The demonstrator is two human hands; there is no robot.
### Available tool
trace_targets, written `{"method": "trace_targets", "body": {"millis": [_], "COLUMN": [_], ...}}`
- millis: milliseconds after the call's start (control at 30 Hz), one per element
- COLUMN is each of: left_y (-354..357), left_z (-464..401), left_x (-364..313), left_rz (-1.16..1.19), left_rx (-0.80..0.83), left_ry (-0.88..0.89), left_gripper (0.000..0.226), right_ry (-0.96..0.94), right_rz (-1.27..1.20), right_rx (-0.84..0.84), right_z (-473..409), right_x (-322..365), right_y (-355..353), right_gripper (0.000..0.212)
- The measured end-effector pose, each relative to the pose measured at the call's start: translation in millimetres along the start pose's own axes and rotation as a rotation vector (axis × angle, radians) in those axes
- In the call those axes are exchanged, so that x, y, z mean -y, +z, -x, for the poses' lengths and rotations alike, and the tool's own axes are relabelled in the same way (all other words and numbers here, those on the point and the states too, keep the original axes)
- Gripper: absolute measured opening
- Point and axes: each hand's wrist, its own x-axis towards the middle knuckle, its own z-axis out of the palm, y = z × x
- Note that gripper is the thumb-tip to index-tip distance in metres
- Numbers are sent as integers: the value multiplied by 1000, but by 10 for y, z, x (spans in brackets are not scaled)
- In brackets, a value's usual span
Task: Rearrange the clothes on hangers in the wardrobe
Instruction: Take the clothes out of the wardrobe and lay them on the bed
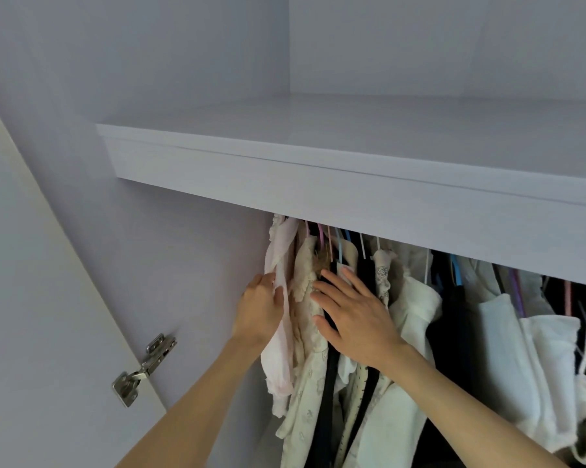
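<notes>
A packed row of clothes hangs on coloured hangers [339, 246] under the wardrobe shelf [318, 184]. At the far left hangs a pale pink garment [278, 352]. My left hand [259, 309] holds its edge, thumb on the front and fingers behind the cloth. To its right hangs a cream lacy garment [305, 376]. My right hand [352, 312] lies flat with straight fingers against it and against the dark garment [328, 383] beside it. White garments [507, 352] hang further right. The rail is hidden behind the shelf front.
The wardrobe's left side wall [183, 282] stands close to my left hand. An open door [48, 332] with a metal hinge [143, 366] is at the lower left. Dark and white clothes fill the rail to the right edge.
</notes>
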Motion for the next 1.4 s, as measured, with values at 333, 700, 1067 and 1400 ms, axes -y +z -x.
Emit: {"method": "trace_targets", "body": {"millis": [333, 700, 1067, 1400], "left_y": [-213, -311, -524, -799], "left_z": [-149, 506, 1503, 2153], "left_x": [23, 212, 659, 1098], "left_rz": [355, 363, 91, 100], "left_rx": [-293, -315, -120, 44], "left_ry": [-80, -92, 34, 71], "left_gripper": [21, 18, 49, 46], "right_ry": [14, 318, 1068, 879], "right_rz": [-24, -523, -1177, -1088], "right_rx": [19, -39, 212, 548], "right_z": [-23, -421, -760, 1], "right_x": [33, 514, 1573, 1765], "right_y": [-7, -233, 21, 4], "right_gripper": [37, 35, 16, 15]}}
